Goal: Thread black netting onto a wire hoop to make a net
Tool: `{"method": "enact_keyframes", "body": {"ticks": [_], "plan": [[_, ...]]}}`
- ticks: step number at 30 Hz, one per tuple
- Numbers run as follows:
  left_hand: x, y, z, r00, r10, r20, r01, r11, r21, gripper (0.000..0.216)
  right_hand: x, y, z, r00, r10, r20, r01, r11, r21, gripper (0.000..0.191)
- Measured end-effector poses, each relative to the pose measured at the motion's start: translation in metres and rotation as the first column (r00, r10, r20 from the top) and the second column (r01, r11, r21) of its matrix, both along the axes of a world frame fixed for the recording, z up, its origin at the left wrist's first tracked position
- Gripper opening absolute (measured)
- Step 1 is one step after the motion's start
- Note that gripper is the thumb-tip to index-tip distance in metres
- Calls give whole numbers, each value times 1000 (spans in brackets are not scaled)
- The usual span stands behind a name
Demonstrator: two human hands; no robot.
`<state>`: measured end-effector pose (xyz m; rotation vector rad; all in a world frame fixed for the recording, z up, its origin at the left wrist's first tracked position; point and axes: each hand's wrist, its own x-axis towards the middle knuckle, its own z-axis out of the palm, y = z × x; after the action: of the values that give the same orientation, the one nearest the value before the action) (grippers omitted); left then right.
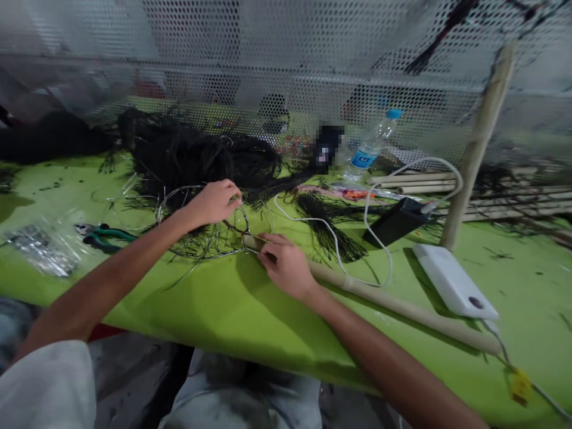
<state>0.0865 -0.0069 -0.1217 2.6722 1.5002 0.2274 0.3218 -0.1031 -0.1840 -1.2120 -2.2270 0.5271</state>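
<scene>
My left hand is raised above the tangle of thin wire, its fingers curled in a pinch; what they hold, if anything, is too small to tell. Beneath it, a small dark wire loop sits by the end of a bamboo pole. My right hand is closed around that pole near its left end, thumb and forefinger by the wires at the tip. Loose silvery wires spread to the left of the tip. The pole lies slantwise across the green table.
Black fibre bundles pile at the back; a smaller bunch lies nearer. Green-handled pliers and a clear bag are left. A bottle, black box, cable, white power bank and upright pole stand right.
</scene>
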Motion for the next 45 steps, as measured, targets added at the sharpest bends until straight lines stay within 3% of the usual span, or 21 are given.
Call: {"method": "enact_keyframes", "body": {"ticks": [4, 7, 11, 20, 30, 32, 35, 41, 45], "plan": [[17, -40, -26, 949, -312, 54, 314, 948, -47, 40, -4, -2, 1, 999, -18, 50, 18, 1000, 11, 20], [19, -48, -45, 909, -404, 96, 412, 907, -85, 44, -5, -2, 1, 996, -30, 84, 29, 999, 12, 21], [13, -39, -59, 894, -421, 155, 439, 893, -104, 49, -4, -3, -1, 994, -31, 106, 30, 999, 9, 20], [9, -19, -64, 877, -407, 256, 448, 885, -128, 45, -3, -5, -5, 998, -14, 58, 14, 1000, -5, 21], [10, -21, -69, 842, -399, 363, 465, 878, -113, 32, 4, -5, 6, 988, -142, -58, 129, 975, -182, 15], [10, -22, -68, 842, -390, 374, 458, 882, -112, 31, 8, -2, 10, 982, -173, -70, 153, 962, -226, 26], [10, -23, -67, 845, -382, 374, 452, 884, -118, 32, 13, 4, 16, 990, -140, 10, 138, 955, -261, 39], [8, -21, -71, 831, -406, 380, 467, 880, -81, 32, 13, 18, 26, 995, -105, 1, 96, 911, -401, 33], [5, -20, -78, 822, -444, 357, 477, 879, -7, 36, 14, 21, 24, 994, -95, 46, 106, 921, -374, 30]]}}
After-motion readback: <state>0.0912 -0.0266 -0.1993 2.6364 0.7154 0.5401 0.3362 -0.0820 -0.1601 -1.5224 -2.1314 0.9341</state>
